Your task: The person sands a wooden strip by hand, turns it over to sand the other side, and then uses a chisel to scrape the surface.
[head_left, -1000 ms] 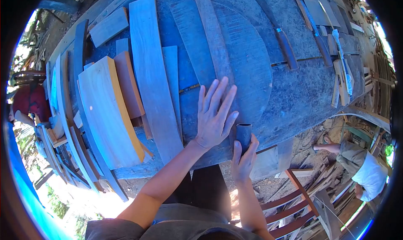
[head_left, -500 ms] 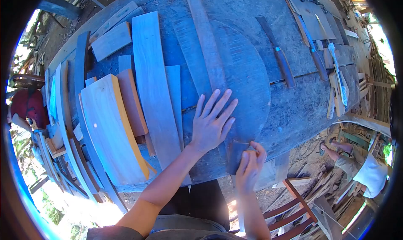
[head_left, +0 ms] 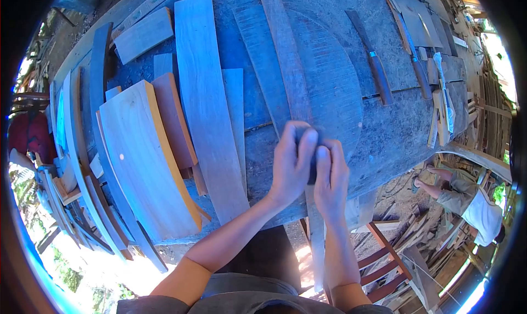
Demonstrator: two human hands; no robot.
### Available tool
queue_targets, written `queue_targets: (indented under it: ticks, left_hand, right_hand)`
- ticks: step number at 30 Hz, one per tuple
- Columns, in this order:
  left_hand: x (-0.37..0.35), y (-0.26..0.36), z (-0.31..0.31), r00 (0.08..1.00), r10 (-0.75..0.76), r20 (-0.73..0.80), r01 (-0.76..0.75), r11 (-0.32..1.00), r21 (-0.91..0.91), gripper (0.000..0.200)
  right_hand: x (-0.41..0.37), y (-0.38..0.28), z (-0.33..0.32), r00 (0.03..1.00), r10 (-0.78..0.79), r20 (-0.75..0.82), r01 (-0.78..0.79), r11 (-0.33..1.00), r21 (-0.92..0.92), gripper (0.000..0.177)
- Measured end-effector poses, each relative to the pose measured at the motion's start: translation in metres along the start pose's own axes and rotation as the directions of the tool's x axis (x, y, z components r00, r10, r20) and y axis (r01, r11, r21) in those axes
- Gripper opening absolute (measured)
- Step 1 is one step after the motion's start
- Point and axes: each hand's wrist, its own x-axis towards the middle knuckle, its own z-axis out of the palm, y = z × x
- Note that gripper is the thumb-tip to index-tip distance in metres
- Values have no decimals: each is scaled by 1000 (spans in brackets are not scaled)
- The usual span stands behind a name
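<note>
Over the near edge of the workbench (head_left: 390, 149), my left hand (head_left: 293, 160) and my right hand (head_left: 331, 176) are close together, fingers curled round a small dark sheet (head_left: 313, 168). The sheet is mostly hidden between them. Beneath my hands lies the near end of a long narrow wooden strip (head_left: 285, 56), which runs away from me across the bench. Under the strip is a thin board with a rounded edge (head_left: 329, 67). A long plank (head_left: 206, 94) lies left of my hands.
A thick light block (head_left: 145, 160) and several boards cover the left side. Two wooden-handled blades (head_left: 379, 78) (head_left: 420, 75) lie at the right. Beyond the bench are slatted red-brown wood (head_left: 384, 264), a person in a white shirt (head_left: 482, 218) and a red object (head_left: 32, 132).
My left hand has left its flat position on the strip, moved right and closed on the dark sheet beside my right hand. My right hand has moved up with the sheet.
</note>
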Motion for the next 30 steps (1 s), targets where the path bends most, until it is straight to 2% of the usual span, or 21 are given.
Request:
queue_targets:
  ticks: [1, 2, 3, 4, 5, 6, 8, 9, 11, 12, 13, 14, 15, 16, 17, 18, 20, 22, 24, 26, 30]
  left_hand:
    - [5, -3, -3, 997, -49, -59, 46, 998, -42, 23]
    - [7, -4, -7, 996, -60, -59, 58, 997, -43, 23]
    - [11, -2, -10, 994, -99, -56, 95, 993, -67, 23]
    - [13, 2, -13, 990, -131, -53, 126, 988, -90, 24]
    - [14, 8, -16, 977, -215, -1, 213, 972, -99, 25]
    - [16, 11, -19, 976, -216, -4, 214, 972, -100, 25]
    - [21, 13, -25, 970, -237, 49, 239, 970, -45, 25]
    - [23, 9, -28, 970, -240, 51, 242, 969, -46, 25]
    - [26, -5, -34, 994, 0, -112, -1, 1000, -3, 25]
    - [26, -11, -39, 994, 5, -112, -5, 1000, -6, 25]
    - [25, -17, -47, 964, 212, -160, -181, 965, 187, 25]
    - [23, -21, -52, 894, 416, -164, -331, 863, 381, 26]
    - [15, -21, -53, 900, 410, -150, -321, 854, 410, 25]
    - [12, -21, -53, 896, 417, -155, -325, 851, 413, 25]
    - [8, -21, -52, 880, 476, 5, -409, 751, 519, 23]
    - [8, -23, -50, 848, 503, 170, -495, 633, 596, 23]
    - [15, -36, -42, 832, 513, 209, -527, 617, 584, 24]
    - [25, -47, -41, 792, 508, 338, -585, 474, 658, 28]
    - [23, -54, -42, 811, 464, 357, -565, 461, 684, 31]
    - [18, -59, -44, 824, 413, 387, -554, 446, 704, 35]
    - [17, -61, -46, 839, 375, 394, -538, 469, 700, 40]
  right_hand:
    - [-1, -1, 5, 997, 65, 42, -72, 976, 207, 27]
    - [-2, -1, 7, 996, 74, 47, -82, 976, 203, 27]
    - [-1, -1, 8, 949, 249, 191, -309, 848, 430, 28]
    - [2, 0, 10, 857, 361, 367, -514, 624, 588, 31]
    - [5, 1, 12, 842, 348, 412, -540, 535, 650, 35]
    - [8, -2, 13, 841, 348, 415, -542, 534, 649, 35]
    - [14, -9, 13, 792, 352, 498, -604, 338, 722, 44]
    - [17, -7, 14, 791, 355, 498, -605, 337, 721, 44]
    - [26, -2, 14, 781, 285, 555, -624, 320, 713, 52]
    - [32, -3, 11, 783, 282, 554, -621, 325, 713, 52]
    - [39, -7, 8, 808, 311, 501, -588, 367, 720, 50]
    - [45, -8, 6, 830, 335, 446, -555, 409, 725, 48]
    - [54, 0, 7, 832, 326, 448, -552, 411, 726, 48]
    - [64, 12, 11, 974, 126, 187, -201, 863, 464, 43]
    - [73, 21, 15, 978, -204, 45, 204, 979, -3, 39]
    - [80, 21, 19, 976, -210, 49, 211, 978, -5, 39]
    - [89, 19, 25, 931, -365, 0, 322, 822, -470, 35]
    - [92, 19, 23, 914, -404, 48, 367, 767, -526, 37]
    - [94, 17, 23, 894, -435, 103, 412, 711, -570, 39]
    - [93, 11, 22, 925, -339, 171, 372, 714, -594, 41]
    - [98, 14, 19, 925, -310, 219, 377, 687, -621, 42]
